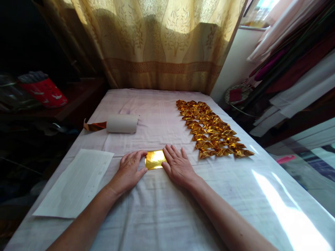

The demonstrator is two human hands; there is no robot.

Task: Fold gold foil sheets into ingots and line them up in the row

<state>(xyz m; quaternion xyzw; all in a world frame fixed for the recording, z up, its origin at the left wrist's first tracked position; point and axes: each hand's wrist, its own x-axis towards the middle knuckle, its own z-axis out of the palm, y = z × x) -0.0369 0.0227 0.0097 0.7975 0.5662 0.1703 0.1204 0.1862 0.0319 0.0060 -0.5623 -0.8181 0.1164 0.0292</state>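
Observation:
A small rectangular sheet of gold foil paper lies flat on the white cloth-covered table. My left hand rests at the sheet's left edge, fingers and thumb curled round that edge. On the sheet's right edge lies my right hand, flat with fingers stretched out, pressing down. Several folded gold paper pieces are laid out in rows to the right of the hands.
A white roll with a strip of gold foil trailing from its left end lies at the left rear. A white sheet of paper lies at the front left. A patterned curtain hangs behind the table. Fabrics hang at the right.

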